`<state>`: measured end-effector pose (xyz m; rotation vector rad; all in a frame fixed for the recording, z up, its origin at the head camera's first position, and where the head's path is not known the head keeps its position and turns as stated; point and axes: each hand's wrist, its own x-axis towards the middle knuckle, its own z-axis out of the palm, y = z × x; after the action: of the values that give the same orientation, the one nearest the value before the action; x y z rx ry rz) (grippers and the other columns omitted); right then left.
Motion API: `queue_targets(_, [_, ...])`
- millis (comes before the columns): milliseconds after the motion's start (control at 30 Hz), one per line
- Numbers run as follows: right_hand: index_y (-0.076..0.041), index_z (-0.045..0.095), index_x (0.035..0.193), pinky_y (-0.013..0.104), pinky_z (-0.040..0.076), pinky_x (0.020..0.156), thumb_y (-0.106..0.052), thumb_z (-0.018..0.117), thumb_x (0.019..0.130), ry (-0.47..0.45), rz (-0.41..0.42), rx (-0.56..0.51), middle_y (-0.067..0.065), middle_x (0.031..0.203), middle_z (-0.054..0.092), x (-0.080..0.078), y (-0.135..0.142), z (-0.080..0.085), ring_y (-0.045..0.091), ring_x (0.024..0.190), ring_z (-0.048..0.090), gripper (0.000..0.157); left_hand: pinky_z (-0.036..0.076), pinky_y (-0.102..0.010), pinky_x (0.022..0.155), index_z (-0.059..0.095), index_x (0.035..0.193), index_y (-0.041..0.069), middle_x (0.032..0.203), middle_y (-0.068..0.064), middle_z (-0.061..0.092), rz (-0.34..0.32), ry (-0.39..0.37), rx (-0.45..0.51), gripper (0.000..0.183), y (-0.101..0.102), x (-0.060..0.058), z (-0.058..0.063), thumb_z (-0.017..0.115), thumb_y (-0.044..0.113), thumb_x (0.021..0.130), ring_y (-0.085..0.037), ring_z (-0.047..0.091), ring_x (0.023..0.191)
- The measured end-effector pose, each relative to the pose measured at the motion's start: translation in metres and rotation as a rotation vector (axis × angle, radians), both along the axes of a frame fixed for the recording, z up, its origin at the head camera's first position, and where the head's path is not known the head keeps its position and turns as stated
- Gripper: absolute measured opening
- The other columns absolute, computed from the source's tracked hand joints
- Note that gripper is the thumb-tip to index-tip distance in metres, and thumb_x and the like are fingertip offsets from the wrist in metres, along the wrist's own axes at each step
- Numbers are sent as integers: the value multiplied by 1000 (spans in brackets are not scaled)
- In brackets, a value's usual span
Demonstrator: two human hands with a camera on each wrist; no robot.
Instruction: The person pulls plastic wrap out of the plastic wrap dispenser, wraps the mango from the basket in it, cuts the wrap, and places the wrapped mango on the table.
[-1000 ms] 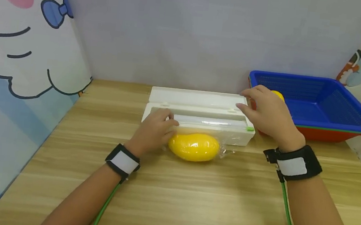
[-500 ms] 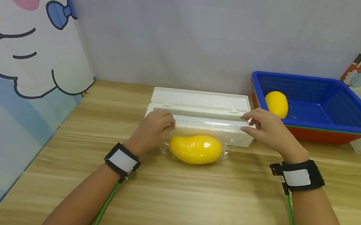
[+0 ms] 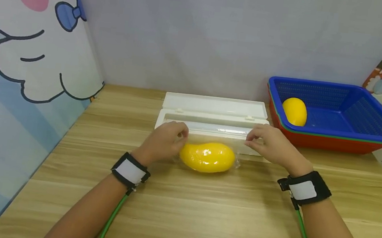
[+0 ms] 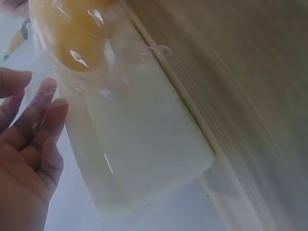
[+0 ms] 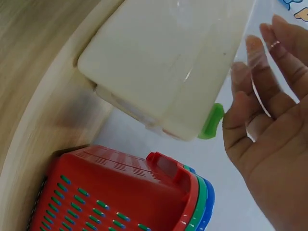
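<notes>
A glossy yellow mango (image 3: 207, 157), covered in clear cling film (image 3: 237, 164), lies in front of the white cling film dispenser box (image 3: 177, 115). Film runs from the mango up towards the roll (image 3: 218, 128) inside the box, whose lid (image 3: 213, 105) is folded back. At the mango's left end, my left hand (image 3: 166, 140) pinches the film between thumb and fingers. My right hand (image 3: 272, 147), by the right end of the box front, pinches the film there. In the right wrist view a green slider (image 5: 211, 121) shows at the box edge, beside my fingers.
Stacked baskets, blue (image 3: 338, 132) on top and red (image 3: 336, 144) below, stand at the right rear, close to the box. Another yellow fruit (image 3: 295, 112) sits in the blue one. A pale wall (image 3: 186, 36) rises behind the wooden table (image 3: 208, 219).
My right hand has come down and left from beside the basket to the box front, and now pinches the film. The left hand stays by the mango. The view has shifted slightly.
</notes>
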<state>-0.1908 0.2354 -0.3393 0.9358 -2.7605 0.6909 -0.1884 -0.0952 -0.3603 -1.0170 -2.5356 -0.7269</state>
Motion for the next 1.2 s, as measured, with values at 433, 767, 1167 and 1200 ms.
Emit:
queue_targets(433, [-5,68,99,40,57,71,-6,65,89,-18,-8,-26,8,90,71,4,-8,1,15,76,58,10,44,-27,61,65,112,7,87,0,48,1,20,-283,74,15,11,-12,82,56,59,-13,43,74])
queue_targets(767, [1,69,100,44,55,75,-5,61,91,-14,-10,57,13,94,66,4,-9,-1,21,82,57,13,50,-32,75,66,106,6,97,-3,62,-3,40,-296,67,17,13,-14,82,54,62,-15,52,84])
queue_targets(1167, [-5,66,91,38,52,68,-11,61,92,66,-84,-68,6,82,66,9,-19,1,17,72,53,7,45,-40,97,49,131,10,121,-6,63,-46,-36,-301,87,20,13,-22,84,49,61,-18,53,109])
queue_targets(1200, [-6,66,91,37,52,67,-11,62,92,76,-85,-74,6,81,66,10,-20,1,17,72,53,7,45,-40,95,49,131,11,120,-6,63,-46,-29,-296,86,20,13,-22,84,48,62,-18,53,108])
